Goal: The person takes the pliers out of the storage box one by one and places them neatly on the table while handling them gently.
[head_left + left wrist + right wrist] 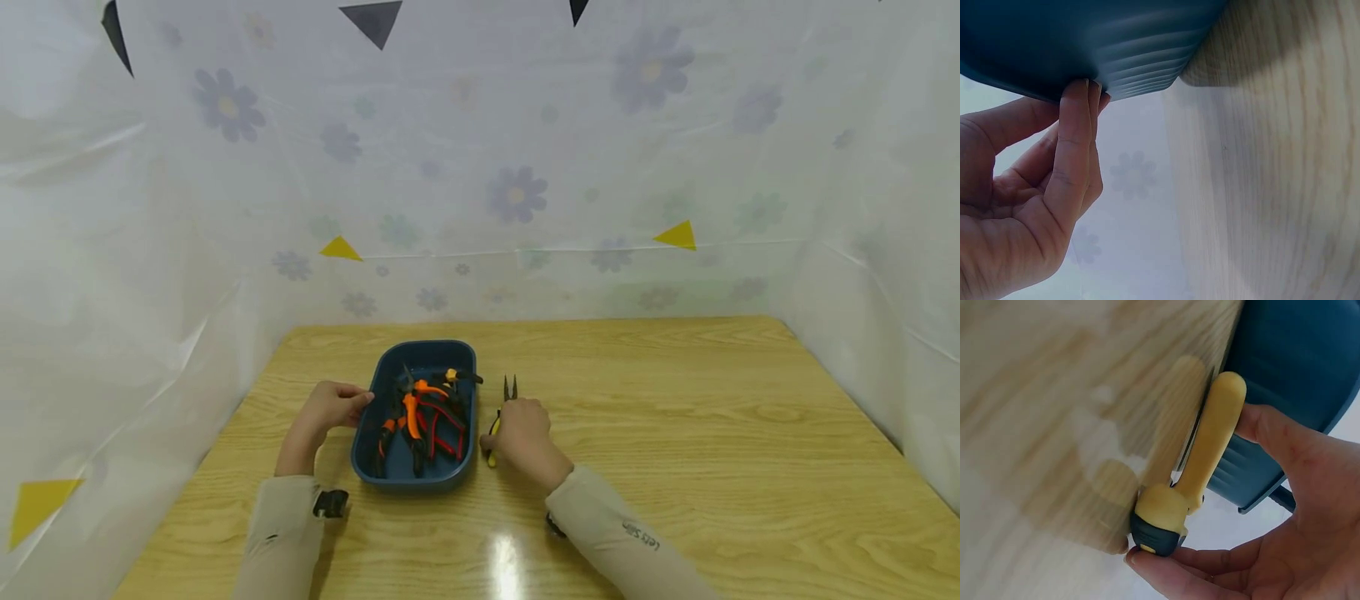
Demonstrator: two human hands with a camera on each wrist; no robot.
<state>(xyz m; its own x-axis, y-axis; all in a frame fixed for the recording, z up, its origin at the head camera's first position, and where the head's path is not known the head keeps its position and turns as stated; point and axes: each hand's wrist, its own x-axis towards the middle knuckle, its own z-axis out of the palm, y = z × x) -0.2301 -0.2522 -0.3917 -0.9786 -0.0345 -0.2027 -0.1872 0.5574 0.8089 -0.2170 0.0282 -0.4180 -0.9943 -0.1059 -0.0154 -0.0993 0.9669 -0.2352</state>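
Observation:
A dark blue plastic bin [414, 484] stands on the table, holding several pliers with orange [411, 416], red and black handles. My left hand [333, 408] pinches the bin's left rim between thumb and fingers; in the left wrist view the fingertips [1077, 100] press its outer wall. Just right of the bin, my right hand [525, 435] holds needle-nose pliers [1217, 431] with yellow and black handles, low over the table. The thumb lies at one handle and the fingers at the black end of the other. Their slim jaws point away from me, slightly spread.
The wood-grain table [697, 433] extends widely to the right. White floral sheeting [517, 283] hangs behind and at both sides. One dark-tipped handle [469, 378] pokes over the bin's right rim.

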